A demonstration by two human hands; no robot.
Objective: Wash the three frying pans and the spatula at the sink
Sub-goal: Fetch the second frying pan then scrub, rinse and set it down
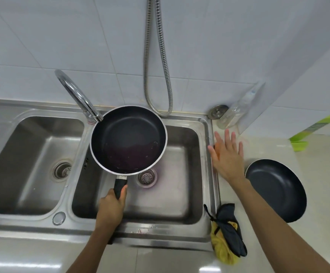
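Note:
My left hand [112,207] grips the black handle of a dark frying pan [128,138] and holds it level over the right sink basin [180,194], just under the faucet spout [77,95]. A little dark purplish water lies in the pan. My right hand [226,154] hovers flat with fingers spread over the counter beside the sink's right rim, holding nothing. A second dark frying pan [276,189] rests on the counter to the right of that hand. No third pan or spatula is in sight.
The left basin [32,164] lies beside the right one. A metal shower hose [160,56] hangs on the tiled wall. A dark and yellow cloth bundle [227,233] sits at the sink's front right corner. A clear bottle [237,109], a round metal lid [217,111] and a green object [314,129] stand at the back right.

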